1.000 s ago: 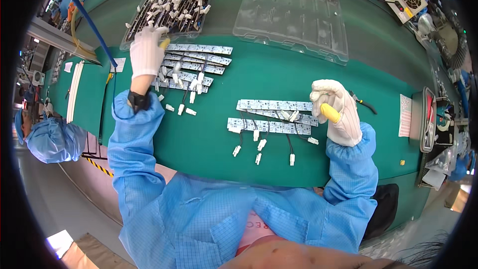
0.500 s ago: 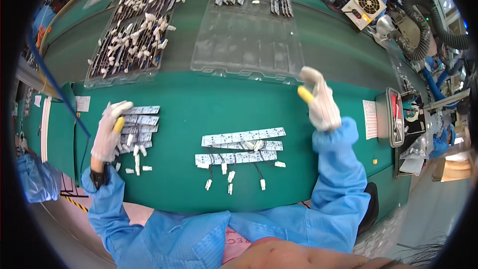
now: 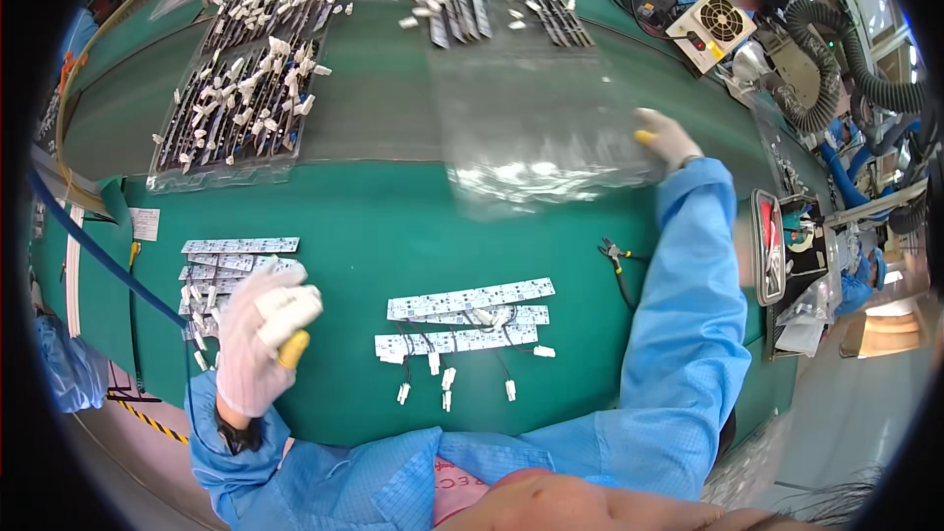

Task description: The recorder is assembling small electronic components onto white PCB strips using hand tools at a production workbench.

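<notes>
My right hand [image 3: 671, 141], in a white glove with a yellow fingertip cover, has its fingers closed on the right edge of a clear plastic tray [image 3: 541, 128], blurred by motion. Thin circuit-board strips [image 3: 457, 12] with white connectors stand at the tray's far end. My left hand [image 3: 264, 334], likewise gloved, hovers with curled fingers beside a fanned stack of board strips [image 3: 241, 247]; nothing shows in it. Between my arms lies a second group of board strips [image 3: 470, 299], their black wires and white connectors [image 3: 511, 390] trailing toward me.
A second tray [image 3: 221, 180] packed with wired strips stands back left. Yellow-and-black cutters [image 3: 615, 254] lie by my right forearm. Farther right are a metal box of tools [image 3: 769, 251] and a fan unit [image 3: 713, 29]. A blue cable [image 3: 108, 246] crosses the left side; another person works back right.
My right hand has moved away to the tray's right edge, and the tray has shifted right and nearer. My left hand has lifted off its stack, curling inward. The cutters have come into view.
</notes>
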Motion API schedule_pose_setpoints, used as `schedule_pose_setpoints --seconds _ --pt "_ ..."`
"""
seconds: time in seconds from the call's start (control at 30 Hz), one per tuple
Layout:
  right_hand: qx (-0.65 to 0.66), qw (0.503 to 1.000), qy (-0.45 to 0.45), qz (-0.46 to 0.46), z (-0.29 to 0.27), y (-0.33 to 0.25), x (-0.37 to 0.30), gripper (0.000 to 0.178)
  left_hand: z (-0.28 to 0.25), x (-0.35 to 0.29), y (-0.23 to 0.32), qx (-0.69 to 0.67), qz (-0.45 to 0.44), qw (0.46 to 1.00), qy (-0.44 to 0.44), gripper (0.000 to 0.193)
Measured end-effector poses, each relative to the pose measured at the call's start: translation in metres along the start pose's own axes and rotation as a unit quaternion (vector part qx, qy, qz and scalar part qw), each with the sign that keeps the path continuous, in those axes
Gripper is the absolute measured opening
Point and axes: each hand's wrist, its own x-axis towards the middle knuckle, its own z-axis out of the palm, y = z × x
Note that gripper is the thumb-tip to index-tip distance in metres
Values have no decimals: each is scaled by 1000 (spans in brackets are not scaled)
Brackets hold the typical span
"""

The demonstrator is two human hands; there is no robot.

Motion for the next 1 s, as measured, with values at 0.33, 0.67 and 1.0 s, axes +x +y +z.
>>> schedule_pose_setpoints --seconds 0.33,0.67,1.0 --pt "-170 973 122 100 -10 -38 121 101 60 27 13 -189 29 981 -44 35" --pt "-138 957 117 229 43 -62 251 92 87 27 -4 -210 3 977 -34 40" --pt "-200 943 116 240 51 -80 262 65 90 28 -5 -220 -18 975 -25 28"
